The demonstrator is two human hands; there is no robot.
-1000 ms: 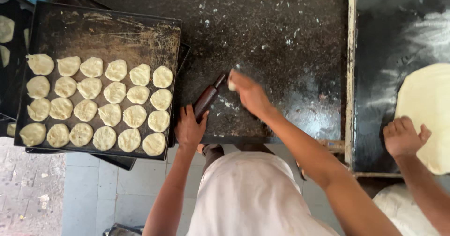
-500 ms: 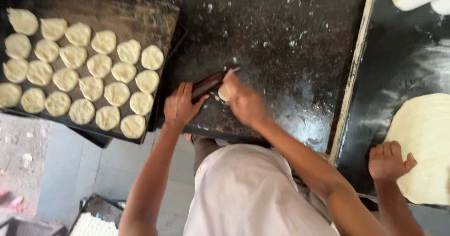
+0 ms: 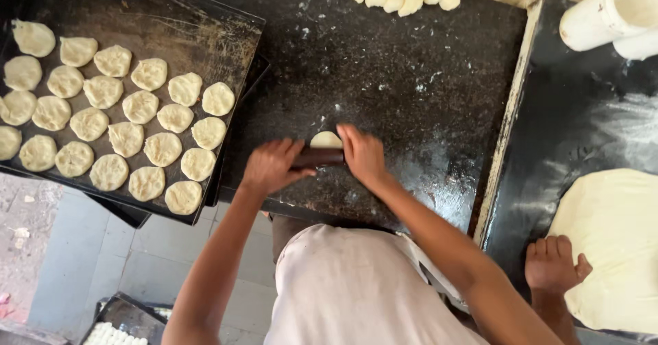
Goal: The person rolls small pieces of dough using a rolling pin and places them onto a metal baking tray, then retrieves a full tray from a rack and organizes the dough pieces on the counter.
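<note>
Far left: we see dark tray (image 3: 226,22) carrying flattened dough rounds (image 3: 140,106). Centre, near table (image 3: 411,77) edge: left hand (image 3: 272,166) and right hand (image 3: 361,153), grips curled around dark rolling pin (image 3: 319,157), pressing it against small dough piece (image 3: 326,139). Right: co-worker's hand (image 3: 552,265) on large dough sheet (image 3: 617,249).

A single head-worn camera looks almost straight down from above the dark table (image 3: 411,64), fairly close; the dough tray (image 3: 205,16) lies to its left.
</note>
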